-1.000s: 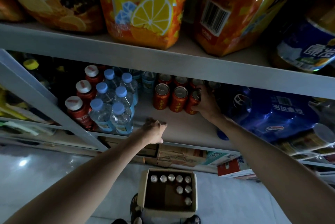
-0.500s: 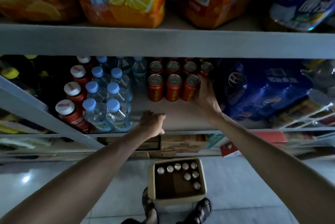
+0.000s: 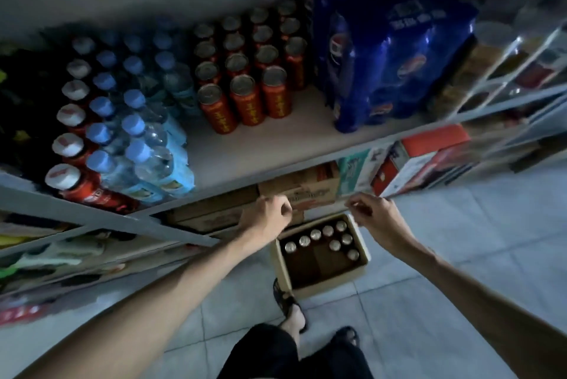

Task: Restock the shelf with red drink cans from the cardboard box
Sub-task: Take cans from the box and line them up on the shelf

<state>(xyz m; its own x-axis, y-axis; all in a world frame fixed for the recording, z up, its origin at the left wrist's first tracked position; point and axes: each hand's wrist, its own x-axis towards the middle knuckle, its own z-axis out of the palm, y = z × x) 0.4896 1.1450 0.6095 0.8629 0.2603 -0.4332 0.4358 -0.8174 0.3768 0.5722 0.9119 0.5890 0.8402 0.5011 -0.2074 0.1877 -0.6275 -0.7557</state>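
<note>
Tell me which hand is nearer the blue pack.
Right. The right hand hangs below and in front of the blue pack; the left hand is further left, under the red cans.

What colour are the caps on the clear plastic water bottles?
Light blue caps on the clear plastic water bottles; head view.

"What has the person got on?"

"Dark shorts point(image 3: 264, 351), black or near it, though in this light they might be trousers. A bare ankle shows under the left hem."

"And on the feet?"

"Dark sandals. The left sandal point(image 3: 283, 299) has straps crossing the foot. The right sandal point(image 3: 348, 334) is mostly hidden behind the leg."

"Any sleeves?"

"The left forearm point(image 3: 190, 274) and right forearm point(image 3: 454, 274) are bare right up to where I lose sight of them. The left hand point(image 3: 267, 213) and right hand point(image 3: 376, 219) are bare too."
</note>
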